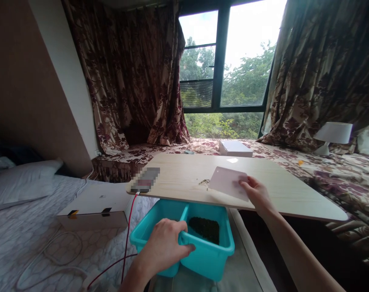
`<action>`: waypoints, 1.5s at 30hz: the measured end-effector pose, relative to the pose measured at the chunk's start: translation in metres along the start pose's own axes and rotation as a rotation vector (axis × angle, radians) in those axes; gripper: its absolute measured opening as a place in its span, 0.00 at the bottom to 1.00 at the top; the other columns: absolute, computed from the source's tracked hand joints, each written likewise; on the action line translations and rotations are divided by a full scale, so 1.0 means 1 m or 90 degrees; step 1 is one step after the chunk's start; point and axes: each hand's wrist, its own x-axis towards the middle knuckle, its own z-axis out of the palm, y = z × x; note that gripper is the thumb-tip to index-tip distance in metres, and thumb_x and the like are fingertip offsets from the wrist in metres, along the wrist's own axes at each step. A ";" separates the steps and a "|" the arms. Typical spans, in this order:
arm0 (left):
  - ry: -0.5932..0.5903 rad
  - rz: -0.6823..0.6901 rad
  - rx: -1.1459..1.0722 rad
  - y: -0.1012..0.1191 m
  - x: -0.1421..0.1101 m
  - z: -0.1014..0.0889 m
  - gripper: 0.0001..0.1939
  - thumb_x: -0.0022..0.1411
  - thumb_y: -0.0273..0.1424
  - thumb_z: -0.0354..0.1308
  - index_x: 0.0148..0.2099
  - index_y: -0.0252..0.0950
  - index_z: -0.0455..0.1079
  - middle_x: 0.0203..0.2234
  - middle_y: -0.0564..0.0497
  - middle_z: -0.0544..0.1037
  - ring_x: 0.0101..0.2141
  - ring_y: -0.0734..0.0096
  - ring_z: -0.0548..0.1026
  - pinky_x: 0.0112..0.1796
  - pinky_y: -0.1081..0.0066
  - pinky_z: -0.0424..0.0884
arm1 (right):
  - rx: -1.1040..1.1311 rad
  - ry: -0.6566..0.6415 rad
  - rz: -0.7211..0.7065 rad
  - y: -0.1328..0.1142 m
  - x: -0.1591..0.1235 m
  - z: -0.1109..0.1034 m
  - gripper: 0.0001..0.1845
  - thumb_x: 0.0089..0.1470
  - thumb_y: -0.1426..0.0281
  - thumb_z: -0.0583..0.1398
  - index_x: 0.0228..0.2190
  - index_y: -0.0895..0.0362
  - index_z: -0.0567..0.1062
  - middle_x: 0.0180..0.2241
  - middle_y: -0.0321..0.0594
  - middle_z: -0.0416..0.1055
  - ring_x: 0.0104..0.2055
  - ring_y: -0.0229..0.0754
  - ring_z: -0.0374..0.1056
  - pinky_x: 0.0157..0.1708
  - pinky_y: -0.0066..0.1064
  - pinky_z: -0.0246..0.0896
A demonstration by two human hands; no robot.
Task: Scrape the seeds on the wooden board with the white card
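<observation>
Lower centre: the left hand [168, 242] clamps the rim of a turquoise, two-compartment plastic tub [204, 256], likely light and stiff, hiding some of its divider [184, 213]. Right of centre: the right hand [257, 195] pinches a pale, translucent plastic sheet [227, 183], probably slippery, best held by its edge. Dark crumbs [204, 183] at centre are unidentifiable.

The left hand [167, 241] grips the near rim of a divided turquoise tub [205, 259], with dark matter [206, 229] in its right compartment. Beyond the tub, over the bench [178, 172], the right hand [260, 196] holds a pale sheet [227, 182] beside crumbs [204, 183].
</observation>
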 end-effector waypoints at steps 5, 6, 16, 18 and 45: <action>-0.001 -0.004 -0.007 0.001 0.000 -0.001 0.11 0.49 0.40 0.59 0.35 0.43 0.70 0.32 0.53 0.75 0.38 0.62 0.70 0.38 0.70 0.61 | -0.039 0.001 -0.029 0.009 0.005 0.006 0.14 0.41 0.65 0.59 0.32 0.59 0.75 0.30 0.42 0.77 0.30 0.41 0.72 0.26 0.28 0.64; -0.001 -0.004 -0.006 0.001 0.000 -0.001 0.10 0.49 0.40 0.59 0.35 0.43 0.70 0.32 0.53 0.75 0.39 0.62 0.70 0.38 0.70 0.61 | -0.042 0.000 -0.032 0.010 0.005 0.006 0.14 0.41 0.65 0.59 0.32 0.59 0.75 0.30 0.42 0.77 0.30 0.41 0.72 0.26 0.28 0.64; -0.001 0.001 0.003 0.002 0.000 -0.001 0.09 0.50 0.40 0.59 0.33 0.42 0.70 0.30 0.53 0.75 0.37 0.62 0.71 0.36 0.70 0.61 | -0.055 0.007 -0.037 0.005 0.005 0.008 0.14 0.41 0.65 0.59 0.32 0.59 0.75 0.30 0.43 0.77 0.30 0.42 0.71 0.25 0.28 0.64; 0.003 0.004 0.003 0.001 0.000 0.000 0.08 0.49 0.39 0.59 0.32 0.42 0.69 0.29 0.53 0.75 0.36 0.63 0.71 0.36 0.71 0.61 | -0.063 0.006 -0.040 0.006 0.006 0.010 0.14 0.41 0.65 0.59 0.32 0.59 0.75 0.30 0.43 0.77 0.30 0.42 0.71 0.25 0.29 0.64; 0.003 0.092 -0.017 0.025 0.004 0.012 0.11 0.48 0.41 0.61 0.33 0.42 0.71 0.27 0.53 0.74 0.35 0.63 0.70 0.37 0.68 0.62 | 0.041 0.085 0.015 -0.010 -0.001 -0.023 0.17 0.38 0.66 0.62 0.34 0.59 0.75 0.31 0.44 0.77 0.28 0.43 0.72 0.26 0.31 0.67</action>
